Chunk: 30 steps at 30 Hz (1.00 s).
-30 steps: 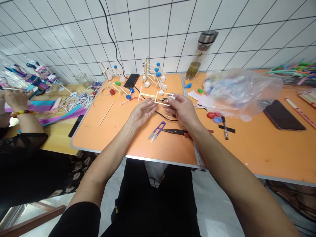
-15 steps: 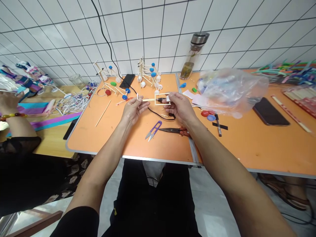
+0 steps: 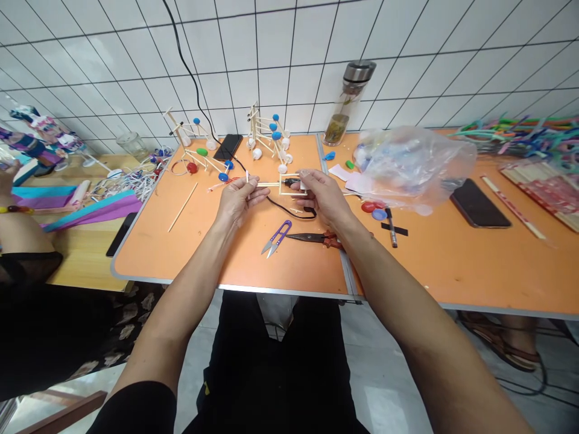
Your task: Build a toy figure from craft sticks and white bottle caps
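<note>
Between both hands, just over the orange table, is a small frame of thin wooden sticks. My left hand pinches the long stick end of it at the left, with a short pale piece standing up at the fingertips. My right hand is closed on the rectangular end, its fingers hiding part of that side. Something black shows through the frame; what it is I cannot make out. Below the hands lie purple thread snips and pliers with reddish handles. A black cable curves under the frame.
Two stick models with coloured wheels stand near the tiled wall, beside a phone. A glass bottle, a plastic bag, a marker and another phone are rightward. A co-worker's arm is at far left.
The view has shifted slightly, moving the table scene a little leftward. Both hands keep hold of the stick frame in nearly the same pose. The co-worker's hand has moved toward the left edge.
</note>
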Tool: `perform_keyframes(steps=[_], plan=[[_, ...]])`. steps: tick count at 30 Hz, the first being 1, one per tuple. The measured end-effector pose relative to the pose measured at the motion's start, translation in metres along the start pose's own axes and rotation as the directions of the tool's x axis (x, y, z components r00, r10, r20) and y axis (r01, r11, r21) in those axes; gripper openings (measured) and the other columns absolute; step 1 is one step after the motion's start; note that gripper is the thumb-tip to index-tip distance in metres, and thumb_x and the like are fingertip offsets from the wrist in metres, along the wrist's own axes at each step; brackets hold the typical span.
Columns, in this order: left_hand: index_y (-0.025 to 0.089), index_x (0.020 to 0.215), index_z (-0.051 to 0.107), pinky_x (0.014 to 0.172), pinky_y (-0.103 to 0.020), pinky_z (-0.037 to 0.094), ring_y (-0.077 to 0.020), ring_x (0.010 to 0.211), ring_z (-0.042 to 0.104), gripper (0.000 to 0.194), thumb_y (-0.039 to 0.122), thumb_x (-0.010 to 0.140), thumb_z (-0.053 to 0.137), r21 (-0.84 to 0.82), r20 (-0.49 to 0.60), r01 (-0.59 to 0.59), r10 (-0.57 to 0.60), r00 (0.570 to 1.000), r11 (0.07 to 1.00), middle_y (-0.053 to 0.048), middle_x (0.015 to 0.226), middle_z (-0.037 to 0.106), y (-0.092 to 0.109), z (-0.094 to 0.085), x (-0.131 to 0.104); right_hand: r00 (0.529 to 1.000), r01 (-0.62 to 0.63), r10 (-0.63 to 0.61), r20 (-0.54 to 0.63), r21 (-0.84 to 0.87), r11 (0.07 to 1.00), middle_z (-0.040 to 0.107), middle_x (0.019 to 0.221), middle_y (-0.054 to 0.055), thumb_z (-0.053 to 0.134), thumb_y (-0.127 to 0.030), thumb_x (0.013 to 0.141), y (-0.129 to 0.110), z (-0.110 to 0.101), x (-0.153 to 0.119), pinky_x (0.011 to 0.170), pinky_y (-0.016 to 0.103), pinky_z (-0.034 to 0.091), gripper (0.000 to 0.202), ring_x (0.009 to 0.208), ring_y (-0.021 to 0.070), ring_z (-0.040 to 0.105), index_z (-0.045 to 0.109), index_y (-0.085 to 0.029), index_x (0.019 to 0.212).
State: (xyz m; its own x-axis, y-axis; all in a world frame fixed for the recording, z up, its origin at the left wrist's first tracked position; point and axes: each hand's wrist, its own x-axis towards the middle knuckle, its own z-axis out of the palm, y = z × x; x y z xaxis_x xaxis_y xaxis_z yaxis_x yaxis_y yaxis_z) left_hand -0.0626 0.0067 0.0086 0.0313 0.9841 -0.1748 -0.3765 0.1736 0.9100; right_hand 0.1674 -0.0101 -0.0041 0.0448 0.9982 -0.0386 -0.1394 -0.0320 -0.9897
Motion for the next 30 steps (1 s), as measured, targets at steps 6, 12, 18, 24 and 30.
perform_keyframes(steps=[6, 12, 18, 24, 30], plan=[[0.014, 0.102, 0.078, 0.066, -0.020, 0.067, -0.0191, 0.076, 0.088, 0.018, 0.023, 0.094, 0.091, 0.140, 0.093, -0.023, 0.010, 0.996, 0.990, -0.007, 0.090, 0.088, -0.002, -0.006, 0.003, 0.978, 0.208, -0.185, 0.099, -0.334, 0.919, 0.085, 0.096, 0.005, 0.089, -0.063, 0.091, -0.012, -0.009, -0.004, 0.076, 0.027, 0.062, 0.044, 0.087, 0.0190, 0.078, 0.083, -0.021, 0.104], [0.014, 0.102, 0.078, 0.064, -0.020, 0.067, -0.0197, 0.076, 0.088, 0.021, 0.026, 0.092, 0.093, 0.157, 0.137, -0.046, 0.024, 0.990, 0.987, -0.007, 0.090, 0.088, -0.005, -0.006, 0.004, 0.967, 0.197, -0.113, 0.227, -0.393, 0.898, 0.089, 0.097, 0.007, 0.089, -0.055, 0.094, -0.014, -0.005, -0.010, 0.082, 0.031, 0.065, 0.035, 0.089, 0.0215, 0.081, 0.086, -0.021, 0.099], [0.015, 0.107, 0.079, 0.067, -0.019, 0.067, -0.0199, 0.082, 0.089, 0.029, 0.031, 0.090, 0.096, 0.199, 0.155, -0.060, 0.029, 0.987, 0.978, -0.007, 0.096, 0.089, -0.005, -0.006, 0.003, 0.971, 0.141, -0.066, 0.232, -0.323, 0.936, 0.088, 0.088, 0.006, 0.093, -0.039, 0.093, -0.009, 0.003, -0.011, 0.079, 0.027, 0.066, 0.022, 0.080, 0.0173, 0.080, 0.083, -0.019, 0.089], [0.016, 0.107, 0.081, 0.070, -0.019, 0.068, -0.0220, 0.090, 0.090, 0.033, 0.035, 0.087, 0.100, 0.200, 0.157, -0.075, 0.044, 0.987, 0.977, -0.009, 0.099, 0.090, -0.007, -0.007, 0.004, 0.981, 0.093, -0.037, 0.192, -0.289, 0.953, 0.087, 0.084, 0.007, 0.089, -0.027, 0.096, -0.008, 0.007, -0.011, 0.073, 0.026, 0.066, 0.017, 0.073, 0.0163, 0.079, 0.082, -0.019, 0.083], [0.015, 0.106, 0.081, 0.071, -0.021, 0.068, -0.0230, 0.089, 0.090, 0.036, 0.035, 0.085, 0.102, 0.188, 0.153, -0.071, 0.042, 0.987, 0.980, -0.011, 0.102, 0.090, -0.007, -0.007, 0.004, 0.983, 0.104, -0.053, 0.177, -0.294, 0.950, 0.086, 0.080, 0.007, 0.086, -0.025, 0.095, -0.009, 0.008, -0.012, 0.069, 0.026, 0.064, 0.018, 0.071, 0.0162, 0.078, 0.082, -0.019, 0.079]])
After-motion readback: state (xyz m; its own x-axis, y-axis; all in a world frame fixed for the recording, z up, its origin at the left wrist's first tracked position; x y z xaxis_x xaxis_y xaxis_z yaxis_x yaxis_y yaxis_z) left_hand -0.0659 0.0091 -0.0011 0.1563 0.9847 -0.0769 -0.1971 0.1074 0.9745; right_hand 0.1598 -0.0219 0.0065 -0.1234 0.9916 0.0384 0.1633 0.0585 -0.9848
